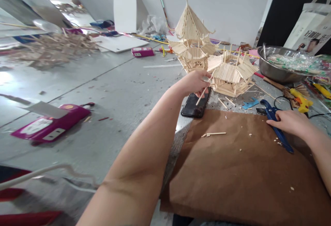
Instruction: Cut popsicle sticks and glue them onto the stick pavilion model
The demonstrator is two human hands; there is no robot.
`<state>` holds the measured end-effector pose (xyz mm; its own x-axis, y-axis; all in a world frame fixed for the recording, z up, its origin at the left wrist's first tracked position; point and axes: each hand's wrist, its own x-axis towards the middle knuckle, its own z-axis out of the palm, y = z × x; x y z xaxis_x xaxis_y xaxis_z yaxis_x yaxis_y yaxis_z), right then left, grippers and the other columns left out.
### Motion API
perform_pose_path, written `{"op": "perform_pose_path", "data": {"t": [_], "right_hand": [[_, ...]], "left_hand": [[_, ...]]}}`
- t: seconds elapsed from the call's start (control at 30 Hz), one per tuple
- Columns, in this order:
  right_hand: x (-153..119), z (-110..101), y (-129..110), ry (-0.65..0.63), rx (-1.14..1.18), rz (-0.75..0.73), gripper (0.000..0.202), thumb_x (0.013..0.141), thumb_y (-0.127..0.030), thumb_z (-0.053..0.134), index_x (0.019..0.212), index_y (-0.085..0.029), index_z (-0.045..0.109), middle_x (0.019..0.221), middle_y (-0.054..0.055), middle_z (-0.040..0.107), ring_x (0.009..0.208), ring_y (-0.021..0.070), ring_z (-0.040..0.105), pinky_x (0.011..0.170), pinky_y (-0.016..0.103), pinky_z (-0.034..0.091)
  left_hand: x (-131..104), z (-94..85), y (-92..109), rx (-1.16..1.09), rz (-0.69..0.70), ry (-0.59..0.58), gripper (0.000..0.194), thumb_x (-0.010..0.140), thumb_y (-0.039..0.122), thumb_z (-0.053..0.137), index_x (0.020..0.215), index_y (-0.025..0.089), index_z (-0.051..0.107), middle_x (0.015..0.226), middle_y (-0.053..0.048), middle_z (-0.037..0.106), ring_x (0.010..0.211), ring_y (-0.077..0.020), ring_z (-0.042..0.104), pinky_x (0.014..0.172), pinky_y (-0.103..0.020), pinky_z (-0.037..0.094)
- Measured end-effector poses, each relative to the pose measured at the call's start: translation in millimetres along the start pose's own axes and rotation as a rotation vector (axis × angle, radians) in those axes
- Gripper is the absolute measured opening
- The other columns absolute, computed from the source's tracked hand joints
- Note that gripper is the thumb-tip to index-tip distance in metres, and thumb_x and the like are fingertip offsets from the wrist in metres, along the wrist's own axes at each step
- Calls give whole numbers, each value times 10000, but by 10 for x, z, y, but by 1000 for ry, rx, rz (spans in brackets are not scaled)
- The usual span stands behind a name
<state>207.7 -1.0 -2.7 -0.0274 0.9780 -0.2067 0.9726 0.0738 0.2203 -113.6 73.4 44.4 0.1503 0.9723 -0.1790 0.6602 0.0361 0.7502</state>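
Note:
My left hand (198,82) is closed, pinching a thin wooden stick (201,95) that slants down over a black phone (196,104). Just beyond it stands a low stick-built pavilion section (227,72) with a flared roof. Behind that rises a tall pagoda model (191,26) made of the same pale sticks, topped by a pointed spire. At the right, my right hand (291,121) grips the blue cutters (281,137), which lie on brown paper (232,170). A short stick (216,134) and small cut bits are scattered on the paper.
At the right are a steel bowl (269,70) with packaged sticks, a yellow glue gun (301,100) and a cloth bag (307,26). A blue scrap (250,103) lies near the cutters. Leftward are a magenta power strip (55,122), another magenta box (142,52) and a stick pile (57,48).

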Motion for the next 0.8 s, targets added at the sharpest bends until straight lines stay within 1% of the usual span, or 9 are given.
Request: {"op": "perform_pose_path", "data": {"t": [0.1,0.2,0.3,0.4,0.47,0.6,0.63,0.7,0.8], "right_hand": [[-7,-27,-43,-24,-2,44,455,736,-605,330,668,-212,550,746,95,633,710,278,594,516,313,323],[1,-39,-49,-11,20,73,414,731,-567,351,637,-211,541,752,97,628,726,273,590,519,304,328],[26,-44,-7,24,101,93,380,715,-552,385,580,-215,499,660,67,595,658,237,564,505,291,321],[35,-80,71,83,266,111,344,684,-538,457,567,-216,486,572,31,551,591,197,525,495,278,316],[9,-137,135,105,434,123,331,673,-531,501,593,-209,506,545,15,535,553,170,501,490,269,317],[-118,-290,239,3,972,114,314,709,-511,527,698,-198,508,490,-10,507,435,116,436,447,256,313],[-156,-321,252,11,1119,78,287,720,-482,534,702,-198,497,479,-12,503,423,108,431,444,253,314],[-225,-363,255,83,1387,-25,225,730,-413,551,703,-197,492,486,-12,506,425,103,445,446,250,318],[-307,-395,215,153,1650,-144,178,725,-370,576,760,-202,530,580,0,541,464,115,500,446,258,327]], "left_hand": [[5,5,-6,1,13,23,397,789,112,492,1183,150,464,523,6,552,395,-106,505,481,-248,408],[11,10,-10,-2,19,45,391,775,93,498,1162,146,482,525,2,562,384,-109,500,475,-259,409],[12,15,-3,-4,24,56,389,763,77,497,1147,135,495,518,-2,560,375,-118,500,464,-271,409],[-4,3,17,-7,23,53,390,753,65,498,1138,123,501,506,-4,556,369,-127,504,451,-272,403],[-29,-21,35,-17,17,50,394,751,62,500,1140,123,498,498,-1,553,365,-121,500,448,-263,398],[-109,-74,91,-78,87,43,401,755,72,513,1152,124,488,508,-2,554,384,-102,504,460,-246,397],[-134,-72,113,-97,129,45,400,755,78,517,1152,124,488,517,-5,556,395,-99,507,464,-243,399],[-184,-32,170,-136,230,53,388,753,93,529,1138,131,500,539,-8,561,416,-94,512,471,-236,404],[-244,127,272,-202,356,59,345,735,107,561,1078,144,539,569,-8,571,421,-76,504,455,-210,400]]}}
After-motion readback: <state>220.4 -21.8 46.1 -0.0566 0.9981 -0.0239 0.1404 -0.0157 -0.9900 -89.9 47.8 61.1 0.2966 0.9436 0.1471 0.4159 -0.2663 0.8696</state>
